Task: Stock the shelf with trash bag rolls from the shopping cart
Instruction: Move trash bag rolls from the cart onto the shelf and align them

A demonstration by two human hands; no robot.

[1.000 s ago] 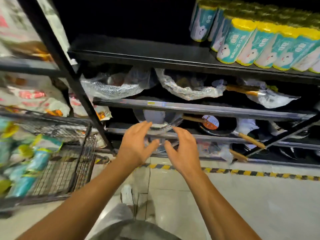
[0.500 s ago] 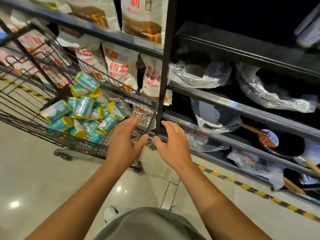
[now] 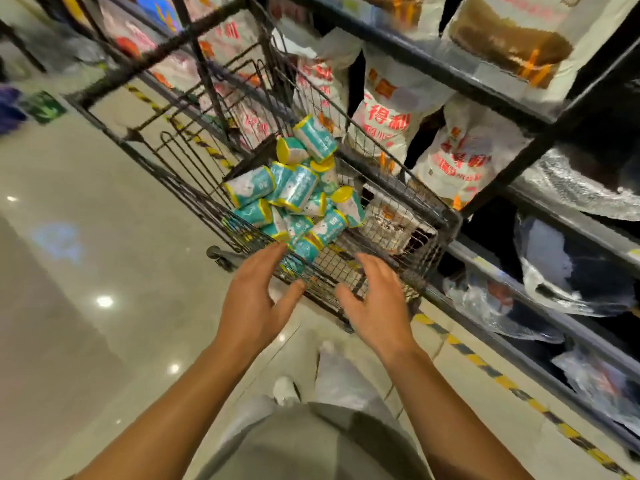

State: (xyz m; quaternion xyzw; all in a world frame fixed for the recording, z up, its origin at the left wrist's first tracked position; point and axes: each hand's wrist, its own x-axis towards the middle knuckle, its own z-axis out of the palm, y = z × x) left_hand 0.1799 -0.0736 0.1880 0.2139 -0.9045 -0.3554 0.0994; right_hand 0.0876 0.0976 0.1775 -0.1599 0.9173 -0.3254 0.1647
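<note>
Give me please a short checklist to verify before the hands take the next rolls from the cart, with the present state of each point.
1. Left hand free, fingers spread: ok.
2. Right hand free, fingers spread: ok.
3. Rolls left in the cart: ok, a loose pile.
4. Hands near the pile: ok, just short of the cart's near edge.
5. Nearest rolls uncovered: ok.
6. Free space on the target shelf: cannot tell, it is out of view.

Teal-and-white trash bag rolls [image 3: 297,188] with yellow ends; black wire shopping cart [image 3: 408,202]; yellow-black striped floor tape [image 3: 485,367].
</note>
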